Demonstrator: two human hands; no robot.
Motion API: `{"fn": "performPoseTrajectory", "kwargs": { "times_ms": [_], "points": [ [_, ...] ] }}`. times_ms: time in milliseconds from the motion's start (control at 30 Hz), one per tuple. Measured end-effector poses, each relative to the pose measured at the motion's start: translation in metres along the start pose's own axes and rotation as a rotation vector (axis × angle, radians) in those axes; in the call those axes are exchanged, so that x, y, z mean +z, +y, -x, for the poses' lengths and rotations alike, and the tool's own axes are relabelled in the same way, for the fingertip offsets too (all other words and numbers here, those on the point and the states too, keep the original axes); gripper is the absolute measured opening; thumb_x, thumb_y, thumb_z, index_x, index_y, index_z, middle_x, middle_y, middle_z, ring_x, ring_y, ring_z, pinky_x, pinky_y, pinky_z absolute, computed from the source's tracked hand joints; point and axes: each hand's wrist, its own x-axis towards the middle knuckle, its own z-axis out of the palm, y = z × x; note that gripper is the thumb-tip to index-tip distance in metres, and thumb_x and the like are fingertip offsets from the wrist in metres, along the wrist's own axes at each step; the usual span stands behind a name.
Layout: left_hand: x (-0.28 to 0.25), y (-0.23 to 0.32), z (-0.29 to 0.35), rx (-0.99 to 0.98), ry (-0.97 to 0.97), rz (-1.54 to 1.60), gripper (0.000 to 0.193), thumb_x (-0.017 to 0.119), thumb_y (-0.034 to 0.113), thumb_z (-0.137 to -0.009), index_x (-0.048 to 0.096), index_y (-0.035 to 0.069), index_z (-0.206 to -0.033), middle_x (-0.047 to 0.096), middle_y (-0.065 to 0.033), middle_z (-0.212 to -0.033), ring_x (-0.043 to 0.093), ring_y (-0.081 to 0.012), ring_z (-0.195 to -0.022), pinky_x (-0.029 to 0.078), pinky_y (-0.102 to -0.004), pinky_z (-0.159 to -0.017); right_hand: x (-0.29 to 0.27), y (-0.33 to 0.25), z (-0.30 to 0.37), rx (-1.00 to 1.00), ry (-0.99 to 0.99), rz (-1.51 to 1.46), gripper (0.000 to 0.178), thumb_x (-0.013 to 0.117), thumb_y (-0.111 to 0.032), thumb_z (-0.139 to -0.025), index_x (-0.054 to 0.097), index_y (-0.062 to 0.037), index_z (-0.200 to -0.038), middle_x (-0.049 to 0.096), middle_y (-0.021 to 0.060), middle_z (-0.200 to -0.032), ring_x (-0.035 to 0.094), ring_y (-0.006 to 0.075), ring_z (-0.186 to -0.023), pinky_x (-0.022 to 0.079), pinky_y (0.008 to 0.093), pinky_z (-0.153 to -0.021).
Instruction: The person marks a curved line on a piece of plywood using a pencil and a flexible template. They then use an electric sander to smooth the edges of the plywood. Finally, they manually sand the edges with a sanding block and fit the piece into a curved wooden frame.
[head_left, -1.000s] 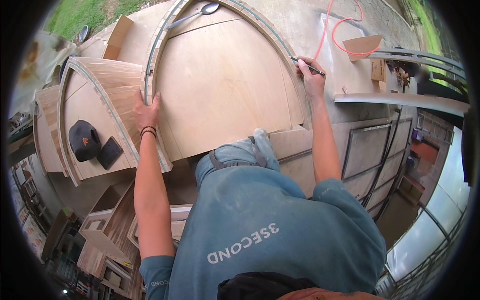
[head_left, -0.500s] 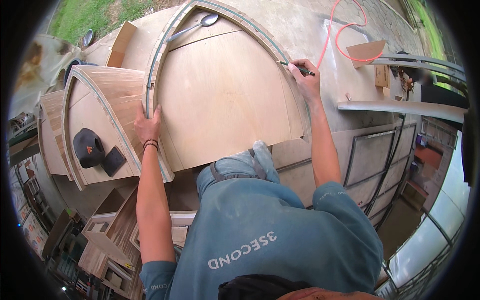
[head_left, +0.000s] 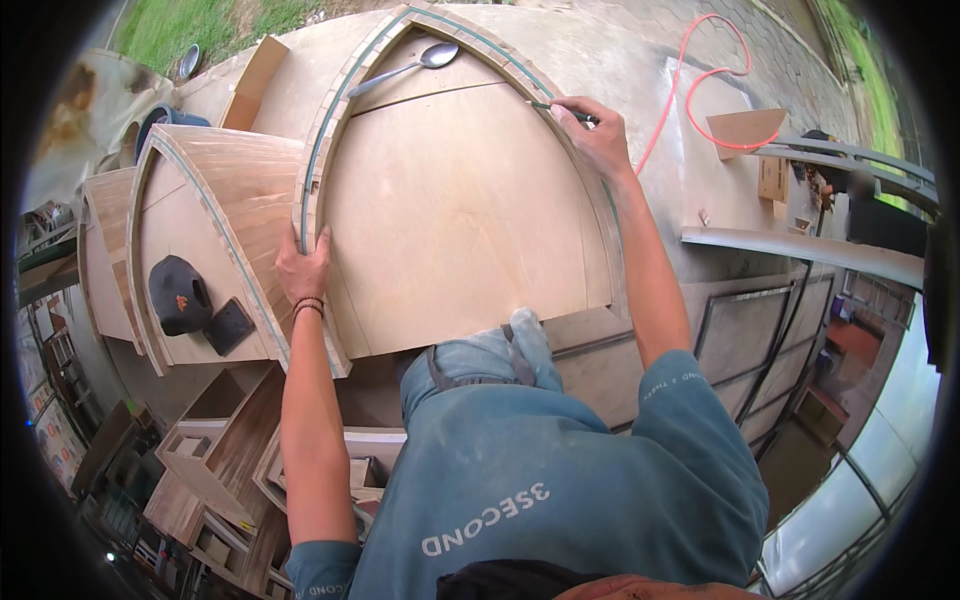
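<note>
A boat-shaped wooden case (head_left: 470, 210), with a pointed far end and a flat panel inside, lies in front of me. Its raised rim (head_left: 318, 150) carries a thin green inlaid stripe. My left hand (head_left: 303, 268) is closed around the left side of that rim, thumb on the inner side. At the upper right of the rim, my right hand (head_left: 598, 140) pinches a dark pencil (head_left: 543, 106), whose tip points at the rim's inner edge; whether it touches I cannot tell. A metal spoon (head_left: 437, 55) rests inside the pointed end.
On the left stands a similar case (head_left: 225, 180), bearing a dark cap (head_left: 178, 295) and a black phone (head_left: 229, 326). An orange hose (head_left: 690, 85) loops over the floor at upper right. Wooden boxes (head_left: 205, 450) are at lower left, and a metal beam (head_left: 800, 252) lies right.
My right hand has moved up along the rim toward the pointed end, taking the pencil with it. The whole view has shifted slightly; my left hand keeps its grip on the rim.
</note>
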Motion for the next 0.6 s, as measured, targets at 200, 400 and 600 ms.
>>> {"fn": "performPoseTrajectory", "kwargs": {
  "times_ms": [200,400,600],
  "points": [
    [0.001,-0.005,-0.001,0.015,-0.013,0.019,0.061,0.078,0.039,-0.081,0.061,0.007,-0.131,0.072,-0.0229,-0.107,0.069,-0.0430,-0.098,0.055,-0.0488,-0.085,0.015,-0.009,-0.020,0.025,-0.046,0.051,0.020,0.072,-0.020,-0.093,0.077,-0.0058,-0.107,0.074,0.0031,-0.094,0.063,0.0082,-0.081,0.049,0.0245,-0.072],
    [-0.001,-0.002,-0.002,-0.012,-0.037,0.027,0.063,0.078,0.040,-0.081,0.060,0.007,-0.132,0.071,-0.0232,-0.110,0.069,-0.0427,-0.100,0.055,-0.0483,-0.086,0.023,-0.006,-0.033,-0.093,-0.062,0.128,0.024,0.070,-0.026,-0.094,0.076,-0.0066,-0.107,0.075,0.0105,-0.098,0.067,0.0203,-0.083,0.051,0.0323,-0.072],
    [0.002,-0.005,-0.003,0.022,0.000,0.006,0.063,0.078,0.041,-0.081,0.060,0.008,-0.132,0.071,-0.0230,-0.109,0.069,-0.0425,-0.099,0.055,-0.0484,-0.086,0.026,-0.006,-0.033,-0.204,-0.049,0.223,0.025,0.068,-0.026,-0.094,0.076,-0.0062,-0.108,0.074,0.0143,-0.100,0.068,0.0268,-0.088,0.053,0.0343,-0.075]
  ]
}}
